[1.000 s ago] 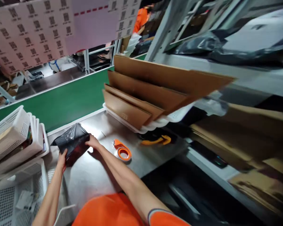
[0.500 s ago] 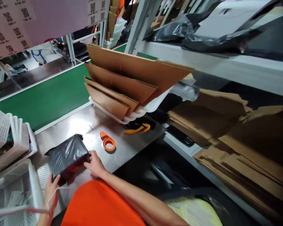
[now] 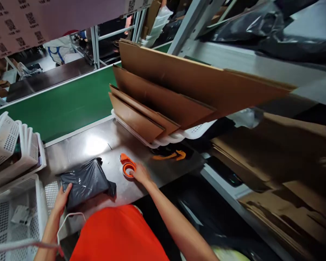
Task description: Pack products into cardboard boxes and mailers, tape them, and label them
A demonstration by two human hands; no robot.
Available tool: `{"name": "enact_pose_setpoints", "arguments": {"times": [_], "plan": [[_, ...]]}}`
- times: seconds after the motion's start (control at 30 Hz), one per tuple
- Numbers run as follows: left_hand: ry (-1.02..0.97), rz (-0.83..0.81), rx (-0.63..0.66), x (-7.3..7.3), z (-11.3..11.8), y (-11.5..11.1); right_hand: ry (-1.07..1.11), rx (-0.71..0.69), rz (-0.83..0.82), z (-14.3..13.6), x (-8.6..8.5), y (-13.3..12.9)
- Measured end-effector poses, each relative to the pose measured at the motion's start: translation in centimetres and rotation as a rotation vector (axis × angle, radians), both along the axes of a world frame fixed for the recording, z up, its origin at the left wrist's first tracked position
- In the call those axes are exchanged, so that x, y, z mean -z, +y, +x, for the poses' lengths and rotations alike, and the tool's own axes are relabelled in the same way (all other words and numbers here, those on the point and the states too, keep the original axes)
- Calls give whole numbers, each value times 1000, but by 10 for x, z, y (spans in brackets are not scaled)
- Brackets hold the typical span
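The right grip, at the centre of the frame, is closed on the near side of an orange tape dispenser, its fingertips at the ring, while the dispenser lies on the metal desk. The left grip, lower left of centre, pinches the left end of a black plastic parcel, thumb on top; its other fingers are mostly hidden. The parcel is just above the orange clothing at the bottom of the frame.

At lower left, beside the left arm, a white perforated basket holds a small pale packet. Above it, at the left edge, several white baskets lean together at a tilt; there are things inside, too hidden to name. Above centre, a white tray holds brown cardboard sheets leaning in rows, the tallest at the back. A yellow-orange handle shows just below that tray. Flat brown cardboard is stacked at the right of the frame, and dark plastic bags lie on a shelf at upper right
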State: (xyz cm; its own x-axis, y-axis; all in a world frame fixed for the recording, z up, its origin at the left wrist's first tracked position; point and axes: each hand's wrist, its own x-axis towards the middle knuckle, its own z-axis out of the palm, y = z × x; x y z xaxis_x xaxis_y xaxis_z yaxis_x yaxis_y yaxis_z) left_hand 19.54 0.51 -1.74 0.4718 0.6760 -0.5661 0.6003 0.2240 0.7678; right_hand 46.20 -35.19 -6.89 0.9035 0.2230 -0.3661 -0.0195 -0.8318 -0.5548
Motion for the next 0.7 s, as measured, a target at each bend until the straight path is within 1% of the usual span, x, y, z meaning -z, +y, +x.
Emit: {"name": "enact_pose_setpoints", "arguments": {"times": [0.03, 0.1, 0.13, 0.17, 0.2, 0.23, 0.27, 0.3, 0.4, 0.43, 0.47, 0.5, 0.57, 0.63, 0.7], "plan": [[27, 96, 30, -5, 2, 3, 12, 4, 2, 5, 1, 1], [44, 404, 59, -16, 6, 8, 19, 11, 0, 13, -1, 7], [23, 547, 58, -23, 10, 9, 17, 0, 10, 17, -4, 11], [-16, 637, 55, -31, 16, 10, 9, -28, 35, 21, -10, 17], [-60, 656, 53, -40, 24, 8, -9, -76, 77, 25, -17, 25], [-97, 603, 50, -48, 34, 6, -32, -139, 130, 28, -27, 36], [-126, 479, 52, -57, 47, 3, -62, -222, 200, 32, -37, 49], [-148, 297, 52, -66, 61, -1, -95, -328, 288, 35, -49, 65], [-206, -390, 48, -85, 103, -10, -174, -714, 575, 40, -86, 121], [-233, -560, 26, -89, 113, -11, -191, -832, 642, 41, -97, 140], [-260, -668, -15, -92, 119, -10, -204, -929, 684, 42, -106, 157], [-283, -717, -71, -93, 123, -8, -209, -998, 698, 44, -114, 172], [-308, -725, -196, -91, 122, 0, -202, -1082, 692, 49, -123, 194], [-292, -726, -285, -85, 116, 9, -174, -1138, 688, 55, -124, 208], [-258, -706, -313, -76, 110, 17, -130, -1194, 688, 60, -122, 219]]}}
